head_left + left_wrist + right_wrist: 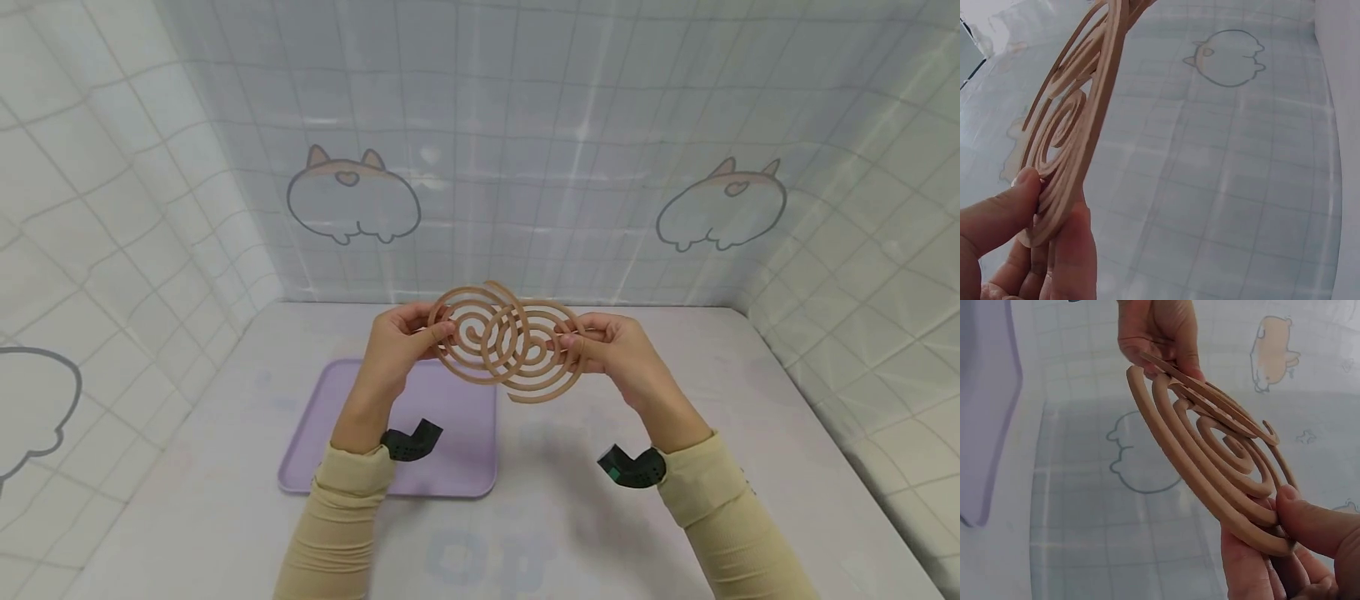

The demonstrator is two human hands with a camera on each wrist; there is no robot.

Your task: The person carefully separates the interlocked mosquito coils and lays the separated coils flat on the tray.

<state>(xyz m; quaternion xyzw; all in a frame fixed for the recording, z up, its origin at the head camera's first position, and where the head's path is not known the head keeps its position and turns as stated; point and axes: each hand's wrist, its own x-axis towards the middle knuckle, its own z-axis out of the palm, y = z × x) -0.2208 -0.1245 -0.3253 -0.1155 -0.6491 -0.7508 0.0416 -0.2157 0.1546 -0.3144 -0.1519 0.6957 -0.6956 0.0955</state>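
Observation:
Two tan mosquito coils, a left one (pixel 480 381) and a right one (pixel 536 400), hang in the air above the table. Their rings overlap in the middle; whether they interlock is hard to tell. My left hand (pixel 396 342) pinches the outer edge of the left coil between thumb and fingers. On the other side, my right hand (pixel 621 348) pinches the right coil's outer edge the same way. In the right wrist view the coils tilt away from each other at a slight angle, with the left hand (pixel 1160 328) at the far end.
A lilac tray (pixel 489 475) lies on the white table (pixel 540 525), below and behind my left forearm. Tiled-pattern sheeting (pixel 480 192) with cartoon animals closes off the back and both sides. Each wrist wears a small black device.

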